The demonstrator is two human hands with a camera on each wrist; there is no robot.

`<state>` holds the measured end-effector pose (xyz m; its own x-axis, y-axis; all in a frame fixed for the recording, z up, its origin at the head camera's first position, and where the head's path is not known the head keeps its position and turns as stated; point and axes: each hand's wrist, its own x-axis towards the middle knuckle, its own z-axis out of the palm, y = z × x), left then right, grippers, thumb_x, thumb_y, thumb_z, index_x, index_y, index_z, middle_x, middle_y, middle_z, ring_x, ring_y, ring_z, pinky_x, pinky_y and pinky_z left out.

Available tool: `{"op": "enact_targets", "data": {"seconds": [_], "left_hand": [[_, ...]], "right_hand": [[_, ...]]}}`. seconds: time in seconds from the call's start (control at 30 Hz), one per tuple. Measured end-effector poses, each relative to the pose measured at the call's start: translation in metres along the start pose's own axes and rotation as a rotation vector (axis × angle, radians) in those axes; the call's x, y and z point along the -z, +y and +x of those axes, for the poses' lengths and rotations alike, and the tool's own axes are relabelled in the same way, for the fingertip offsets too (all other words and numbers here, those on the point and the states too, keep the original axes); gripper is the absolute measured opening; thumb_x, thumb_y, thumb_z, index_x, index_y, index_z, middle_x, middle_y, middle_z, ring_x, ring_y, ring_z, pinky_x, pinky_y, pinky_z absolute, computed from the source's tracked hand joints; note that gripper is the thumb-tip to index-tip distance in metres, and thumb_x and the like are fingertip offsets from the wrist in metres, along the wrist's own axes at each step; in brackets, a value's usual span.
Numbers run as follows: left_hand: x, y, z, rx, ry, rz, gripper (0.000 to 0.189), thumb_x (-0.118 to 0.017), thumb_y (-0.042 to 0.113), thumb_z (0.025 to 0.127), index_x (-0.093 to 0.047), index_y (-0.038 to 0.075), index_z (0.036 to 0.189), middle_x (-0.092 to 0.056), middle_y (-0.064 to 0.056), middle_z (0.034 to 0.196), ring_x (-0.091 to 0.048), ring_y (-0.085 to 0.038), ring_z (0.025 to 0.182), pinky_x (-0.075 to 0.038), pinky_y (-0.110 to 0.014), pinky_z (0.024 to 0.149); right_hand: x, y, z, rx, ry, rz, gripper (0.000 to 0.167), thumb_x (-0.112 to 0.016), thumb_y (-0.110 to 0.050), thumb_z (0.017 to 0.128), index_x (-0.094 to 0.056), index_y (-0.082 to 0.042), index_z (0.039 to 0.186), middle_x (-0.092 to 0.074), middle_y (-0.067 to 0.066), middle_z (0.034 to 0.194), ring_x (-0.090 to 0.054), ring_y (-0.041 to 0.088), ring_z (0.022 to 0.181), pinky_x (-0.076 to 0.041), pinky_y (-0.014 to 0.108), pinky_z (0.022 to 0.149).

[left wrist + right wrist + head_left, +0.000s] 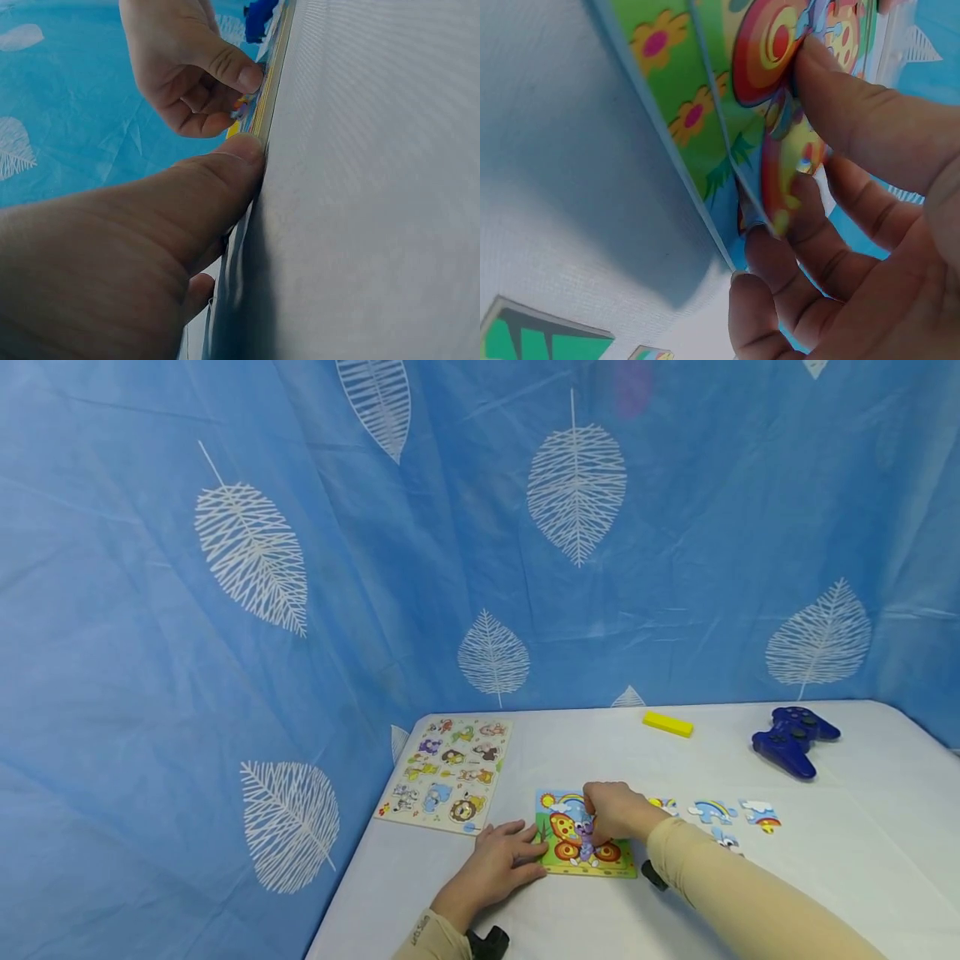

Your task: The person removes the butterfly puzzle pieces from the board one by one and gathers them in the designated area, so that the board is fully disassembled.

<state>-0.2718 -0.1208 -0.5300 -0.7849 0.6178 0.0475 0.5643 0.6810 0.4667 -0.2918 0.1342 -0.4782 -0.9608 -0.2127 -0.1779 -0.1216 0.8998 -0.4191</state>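
A butterfly jigsaw puzzle (555, 866) lies in its tray near the front of the table. My left hand (497, 862) rests at its left side, fingers spread, with the thumb (244, 147) against the tray's edge. Over the puzzle's upper right, my right hand (618, 810) pinches a puzzle piece (776, 184) between thumb and fingers. This piece, with red and yellow wing colours, sits tilted against the picture, and the fingers partly hide it. Several loose puzzle pieces (712, 812) lie to the right, some partly behind the right forearm.
An animal puzzle board (442, 774) lies at the back left. Near the far edge are a yellow block (667, 724) and a blue game controller (793, 741). Blue leaf-print curtain (420, 568) hangs behind and left of the white table (585, 918).
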Motion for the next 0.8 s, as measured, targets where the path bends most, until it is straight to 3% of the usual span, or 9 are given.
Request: {"op": "enact_targets", "data": {"seconds": [0.2,0.33,0.57,0.8], "left_hand": [[0.000,-0.001,-0.001,0.005,-0.002,0.003,0.039,-0.071,0.044,0.095,-0.070,0.032,0.133,-0.054,0.005,0.153,-0.045,-0.025,0.147,-0.025,-0.070,0.117],[0.001,0.000,-0.001,0.006,-0.007,0.002,0.039,-0.071,0.044,0.096,-0.070,0.032,0.133,-0.053,0.004,0.153,-0.044,-0.025,0.147,-0.024,-0.070,0.117],[0.000,0.001,-0.002,0.019,-0.014,0.008,0.040,-0.071,0.044,0.095,-0.070,0.032,0.133,-0.053,0.004,0.154,-0.044,-0.025,0.147,-0.024,-0.069,0.118],[0.000,0.001,-0.001,0.016,-0.013,0.006,0.040,-0.071,0.045,0.095,-0.070,0.032,0.133,-0.053,0.005,0.153,-0.044,-0.025,0.147,-0.024,-0.069,0.118]], "right_hand": [[-0.001,0.002,0.000,0.035,0.002,0.046,0.039,-0.094,-0.012,0.072,-0.063,-0.007,0.095,-0.061,0.003,0.089,-0.055,0.020,0.084,-0.054,0.042,0.081],[-0.001,0.005,0.000,0.044,0.011,0.089,0.037,-0.094,-0.009,0.071,-0.062,-0.008,0.090,-0.061,0.002,0.087,-0.054,0.019,0.080,-0.052,0.039,0.076],[-0.001,0.014,0.001,0.009,0.027,0.218,0.024,-0.085,0.002,0.074,-0.066,-0.009,0.084,-0.062,0.003,0.078,-0.056,0.019,0.069,-0.048,0.033,0.063],[0.009,0.013,0.001,-0.034,0.017,0.329,0.011,-0.080,-0.001,0.083,-0.072,-0.007,0.086,-0.065,0.004,0.083,-0.057,0.019,0.072,-0.048,0.032,0.062]]}}
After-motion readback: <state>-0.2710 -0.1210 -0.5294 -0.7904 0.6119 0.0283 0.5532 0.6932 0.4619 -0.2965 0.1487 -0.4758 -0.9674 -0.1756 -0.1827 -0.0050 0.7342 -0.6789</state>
